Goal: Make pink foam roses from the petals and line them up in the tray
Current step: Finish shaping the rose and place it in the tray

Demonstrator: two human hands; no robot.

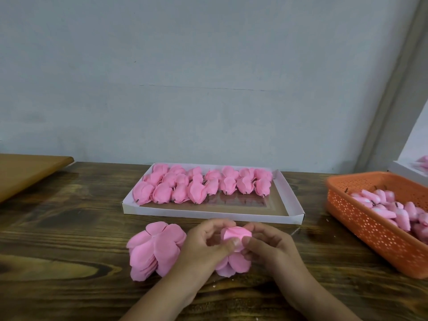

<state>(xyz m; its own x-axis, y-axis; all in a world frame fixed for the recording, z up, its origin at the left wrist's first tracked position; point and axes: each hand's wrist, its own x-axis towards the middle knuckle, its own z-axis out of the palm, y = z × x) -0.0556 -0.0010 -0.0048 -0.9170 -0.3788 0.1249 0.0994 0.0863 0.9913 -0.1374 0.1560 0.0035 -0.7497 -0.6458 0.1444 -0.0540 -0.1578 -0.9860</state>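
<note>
At the near edge of the surface (69, 262): both hands wrapping a rose (234, 237).

Left hand (208, 244) & right hand (268, 246) meet over the rose, fingers curled round it, thumbs pressing petals inward, prob. to close the bud; lower petals still splay out below, so it looks half-formed. Forearms come in from the bottom edge, wrists low near the wood. Petal stack (152, 249) lies just left of the left hand, in easy reach for the next one. Beyond, tray (289, 205) w/ finished roses (203, 184) lined in its far part, near part bare, room for more. Right side: basket (370, 232) w/ pink cores (389, 207), stems up, likely bud centres.
</note>
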